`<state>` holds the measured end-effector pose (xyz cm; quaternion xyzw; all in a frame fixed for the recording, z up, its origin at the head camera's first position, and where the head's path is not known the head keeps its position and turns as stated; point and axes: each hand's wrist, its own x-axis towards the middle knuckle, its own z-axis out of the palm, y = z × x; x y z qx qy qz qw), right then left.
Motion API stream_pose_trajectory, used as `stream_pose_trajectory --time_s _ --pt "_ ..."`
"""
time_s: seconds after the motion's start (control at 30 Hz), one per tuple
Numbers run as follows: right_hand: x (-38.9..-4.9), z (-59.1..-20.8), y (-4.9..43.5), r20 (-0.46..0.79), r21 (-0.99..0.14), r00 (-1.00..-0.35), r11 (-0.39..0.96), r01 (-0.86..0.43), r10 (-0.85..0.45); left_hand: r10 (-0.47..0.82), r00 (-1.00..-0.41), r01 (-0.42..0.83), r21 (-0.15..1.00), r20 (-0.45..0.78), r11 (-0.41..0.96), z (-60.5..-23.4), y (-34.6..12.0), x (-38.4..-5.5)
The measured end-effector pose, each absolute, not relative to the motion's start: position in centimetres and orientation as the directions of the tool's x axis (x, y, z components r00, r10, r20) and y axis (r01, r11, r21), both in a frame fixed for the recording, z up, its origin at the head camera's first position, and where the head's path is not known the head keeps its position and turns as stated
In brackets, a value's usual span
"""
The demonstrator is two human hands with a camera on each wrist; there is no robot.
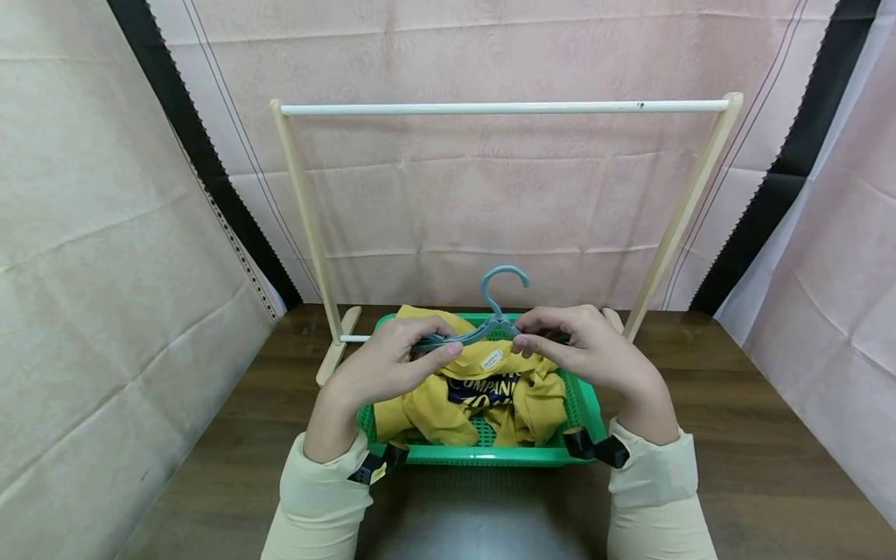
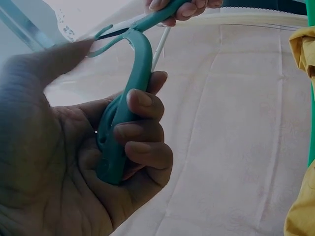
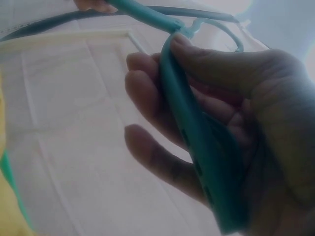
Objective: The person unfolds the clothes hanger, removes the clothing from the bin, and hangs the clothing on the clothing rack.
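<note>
Both hands hold a blue-green clothes hanger (image 1: 495, 320) level above the basket, its hook pointing up. My left hand (image 1: 399, 354) grips the left arm of the hanger, and in the left wrist view the fingers curl round it. On the other side, my right hand (image 1: 577, 342) holds the right arm between thumb and fingers, as the right wrist view also shows. Below the hands a yellow garment (image 1: 448, 400) with dark printed lettering and a white neck label lies crumpled in a green basket (image 1: 490, 456). The hands hide part of the hanger's arms.
Behind the basket stands a rack with a white top rail (image 1: 504, 108) and cream side posts (image 1: 306, 218). The rack's feet rest on a brown wooden table (image 1: 252, 459). Pale cloth walls (image 1: 126, 280) with dark strips enclose the back and sides.
</note>
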<state>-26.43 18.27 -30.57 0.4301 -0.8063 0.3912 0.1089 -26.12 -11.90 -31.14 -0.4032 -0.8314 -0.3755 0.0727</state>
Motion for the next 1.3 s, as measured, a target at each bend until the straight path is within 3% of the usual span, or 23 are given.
stream_pose_trajectory --time_s 0.3,0.6,0.83,1.3 --pt "-26.6 -30.5 17.3 0.618 -0.414 -0.59 0.424 -0.806 -0.519 0.604 -0.687 0.708 0.558 0.404 0.432 -31.3 -11.4 -26.3" --pt "-27.0 -30.7 16.5 0.684 -0.345 -0.521 0.403 -0.848 -0.511 0.616 -0.665 0.732 0.53 0.422 0.427 -31.2 -11.2 -26.2" --pt "-26.9 -30.8 17.1 0.661 -0.343 -0.562 0.467 -0.815 -0.497 0.589 -0.628 0.778 0.399 0.509 0.486 -31.4 -11.6 -26.5" --pt "-27.0 -30.8 17.0 0.645 -0.375 -0.597 0.483 -0.791 -0.477 0.541 -0.602 0.796 0.39 0.587 0.463 -31.5 -11.6 -26.6"
